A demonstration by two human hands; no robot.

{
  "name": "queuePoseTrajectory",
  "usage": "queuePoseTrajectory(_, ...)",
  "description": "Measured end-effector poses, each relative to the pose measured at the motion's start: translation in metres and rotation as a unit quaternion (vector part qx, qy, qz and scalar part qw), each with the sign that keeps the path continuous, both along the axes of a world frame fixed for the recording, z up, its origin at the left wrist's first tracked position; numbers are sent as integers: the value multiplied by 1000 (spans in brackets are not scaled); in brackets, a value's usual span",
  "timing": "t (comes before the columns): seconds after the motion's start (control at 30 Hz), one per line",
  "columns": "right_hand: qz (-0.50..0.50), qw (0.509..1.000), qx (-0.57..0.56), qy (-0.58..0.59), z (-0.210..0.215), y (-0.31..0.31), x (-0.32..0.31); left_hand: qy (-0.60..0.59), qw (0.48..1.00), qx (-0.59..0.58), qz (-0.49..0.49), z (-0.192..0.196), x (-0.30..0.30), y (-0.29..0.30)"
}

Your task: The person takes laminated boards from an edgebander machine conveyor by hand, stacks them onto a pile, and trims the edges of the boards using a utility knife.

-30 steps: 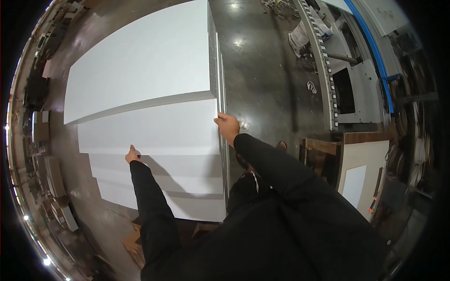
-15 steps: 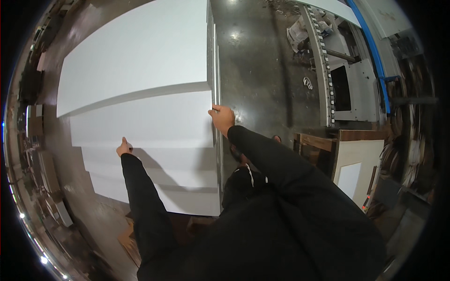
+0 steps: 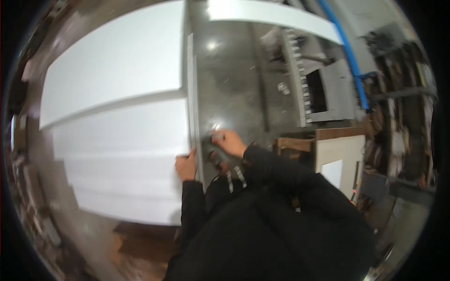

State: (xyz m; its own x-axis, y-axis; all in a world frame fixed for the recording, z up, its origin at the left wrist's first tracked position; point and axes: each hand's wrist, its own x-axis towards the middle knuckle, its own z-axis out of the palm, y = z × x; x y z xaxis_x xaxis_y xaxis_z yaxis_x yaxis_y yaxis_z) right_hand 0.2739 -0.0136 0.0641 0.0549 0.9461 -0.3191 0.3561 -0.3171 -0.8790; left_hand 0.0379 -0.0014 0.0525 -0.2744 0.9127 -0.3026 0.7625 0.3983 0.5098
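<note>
A stack of large white boards (image 3: 123, 119) fills the left half of the view, with its upper layers stepped back from one another. My left hand (image 3: 186, 166) is at the right-hand edge of the lower boards, its thumb pointing away from me. Blur hides whether its fingers grip the edge. Off the stack, over the floor, is my right hand (image 3: 229, 142). Its fingers are loosely curled with a gap between them, and I see nothing in them. Both hands are smeared by motion.
Grey concrete floor (image 3: 229, 70) runs along the stack's right side. Beyond it stand a machine frame with a toothed rail (image 3: 297, 77), a blue bar (image 3: 349, 51) and another white board (image 3: 276, 14). A wooden cabinet (image 3: 344, 152) is at the right. Brown wood (image 3: 140, 239) shows under the stack.
My right hand has let go of the boards' right edge and moved off over the floor. My left hand has moved right, from mid-stack to that edge. The view has shifted right.
</note>
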Motion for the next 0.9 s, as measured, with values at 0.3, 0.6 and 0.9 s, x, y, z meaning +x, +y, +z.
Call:
queuePoseTrajectory(0.3, -139, 980, -64, -131, 20, -200, 141, 22, 999, 23, 23, 18, 17, -14)
queuePoseTrajectory(0.6, -278, 959, -44, -22, 15, -226, 166, -28, 993, 65, 98, 3, 30, -24)
queuePoseTrajectory(0.9, -305, 952, 29, 22, 0, -205, 282, 250, 967, 17, 36, 9, 47, -21)
